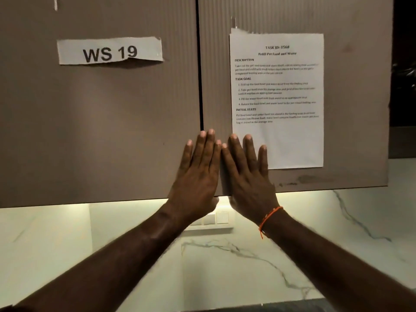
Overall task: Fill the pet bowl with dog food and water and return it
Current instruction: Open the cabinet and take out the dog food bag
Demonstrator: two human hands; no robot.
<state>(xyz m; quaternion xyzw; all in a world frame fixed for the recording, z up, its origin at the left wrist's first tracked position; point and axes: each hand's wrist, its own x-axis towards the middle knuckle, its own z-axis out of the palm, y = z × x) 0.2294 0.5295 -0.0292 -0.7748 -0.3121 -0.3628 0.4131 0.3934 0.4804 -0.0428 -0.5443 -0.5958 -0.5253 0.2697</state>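
Note:
No pet bowl, dog food or water is in sight. My left hand [198, 172] lies flat with straight fingers on the lower edge of the left cabinet door [101, 131]. Beside it, my right hand [247, 174] presses flat against the right cabinet door [349, 131], its fingertips overlapping the bottom left corner of a taped task sheet [278, 97]. Both hands hold nothing. An orange thread bracelet [269, 218] circles my right wrist.
A paper label reading "WS 19" [110, 51] is stuck on the left door. Both brown wall cabinet doors are closed, with a dark gap between them. Below is a lit white marble backsplash [247, 266] with a white switch plate [216, 218].

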